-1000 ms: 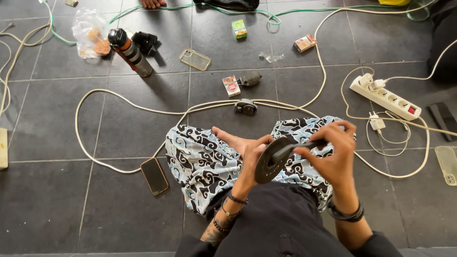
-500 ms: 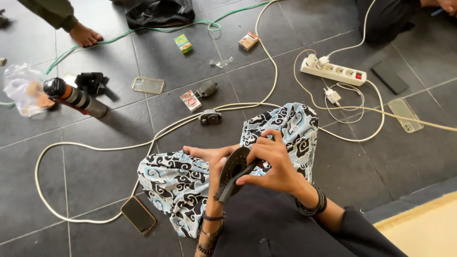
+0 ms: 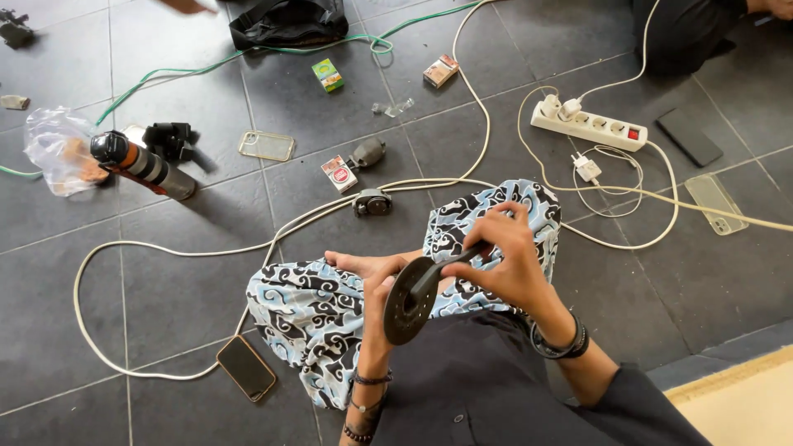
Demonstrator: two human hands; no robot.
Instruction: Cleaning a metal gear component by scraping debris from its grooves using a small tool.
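Dark grey tiled floor (image 3: 190, 297) in even daylight — a pale mat (image 3: 743, 400) edges one corner

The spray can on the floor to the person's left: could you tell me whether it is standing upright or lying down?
Lying down. The spray can rests on its side on the tiles, its dark cap end beside the plastic bag.

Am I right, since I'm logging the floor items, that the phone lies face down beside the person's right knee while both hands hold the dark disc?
Not quite: the head view shows the phone beside the left knee. Both the left hand and right hand do hold the dark disc.
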